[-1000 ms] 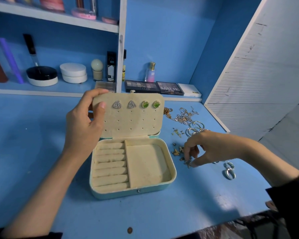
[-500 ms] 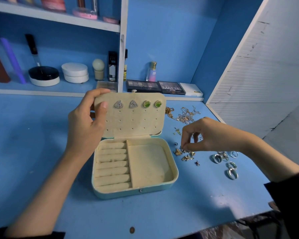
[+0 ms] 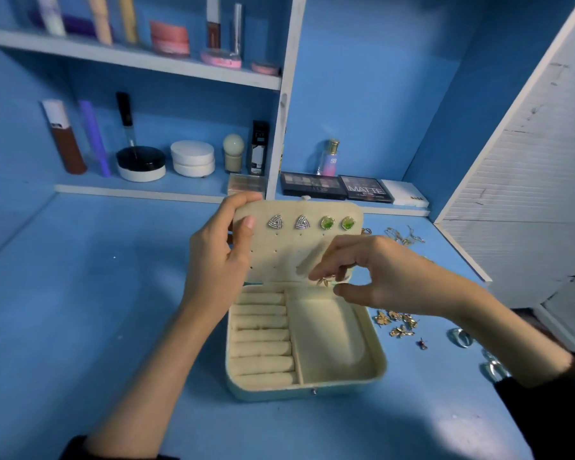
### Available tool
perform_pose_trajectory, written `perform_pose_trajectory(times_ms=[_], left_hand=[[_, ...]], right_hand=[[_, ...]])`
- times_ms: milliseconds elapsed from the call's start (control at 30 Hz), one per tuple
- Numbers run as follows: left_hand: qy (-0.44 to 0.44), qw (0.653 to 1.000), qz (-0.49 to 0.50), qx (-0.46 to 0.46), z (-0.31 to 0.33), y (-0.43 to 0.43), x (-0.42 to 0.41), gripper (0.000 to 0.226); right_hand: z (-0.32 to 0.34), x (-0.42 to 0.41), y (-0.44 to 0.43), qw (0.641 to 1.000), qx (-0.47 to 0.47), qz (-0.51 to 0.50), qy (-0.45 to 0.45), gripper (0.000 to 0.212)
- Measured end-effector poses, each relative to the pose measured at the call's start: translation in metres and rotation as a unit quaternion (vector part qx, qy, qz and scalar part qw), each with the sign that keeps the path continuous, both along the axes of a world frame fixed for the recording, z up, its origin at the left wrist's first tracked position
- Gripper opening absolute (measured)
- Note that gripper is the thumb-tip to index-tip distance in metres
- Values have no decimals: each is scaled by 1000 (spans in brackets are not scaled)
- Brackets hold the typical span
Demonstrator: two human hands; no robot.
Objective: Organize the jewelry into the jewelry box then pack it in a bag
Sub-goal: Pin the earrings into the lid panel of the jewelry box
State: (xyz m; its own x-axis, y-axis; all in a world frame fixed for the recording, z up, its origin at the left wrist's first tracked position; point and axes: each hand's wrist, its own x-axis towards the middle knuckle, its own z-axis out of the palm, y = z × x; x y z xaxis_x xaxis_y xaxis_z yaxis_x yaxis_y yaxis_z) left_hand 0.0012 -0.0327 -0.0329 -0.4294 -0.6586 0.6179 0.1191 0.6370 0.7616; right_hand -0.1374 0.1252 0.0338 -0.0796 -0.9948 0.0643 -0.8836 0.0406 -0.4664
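**Friend:** Where is the jewelry box?

**Me:** It sits open on the blue tabletop, right in front of me. My left hand holds the lid up by its top left corner, thumb in front and fingers curled over the edge.

**Friend:** What is on the lid?

**Me:** Two silver triangle earrings and two green earrings, all in one row at the top.

**Friend:** And your other hand?

**Me:** My right hand pinches a small gold piece in its fingertips. It is over the back of the box, just in front of the lid's bottom edge. It looks blurry, so I cannot tell its shape.

**Friend:** Where is the rest?

**Me:** On the tabletop to the right of the box. Some gold pieces lie close by, rings lie farther right, and chains lie behind my hand.
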Motion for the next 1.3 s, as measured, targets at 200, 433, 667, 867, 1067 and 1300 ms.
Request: perform_pose_trajectory(times_ms=[200,433,667,867,1067,1300], left_hand=[[-6,1000,3,-4,-3,-4,-1,30],[3,1000,-20,14,0,-2,2,34],[26,996,-65,57,3,0,2,39],[46,993,-79,72,8,3,4,39],[49,993,-78,76,8,3,4,44],[45,994,-77,67,7,3,4,43]], right_hand=[[-10,17,-29,989,-98,45,97,16],[0,36,-52,957,-186,13,222,22],[14,43,-69,949,-221,-21,222,13],[16,46,-73,953,-179,-49,240,15],[17,48,-73,954,-154,-78,245,14],[19,46,-75,954,-148,-89,246,13]])
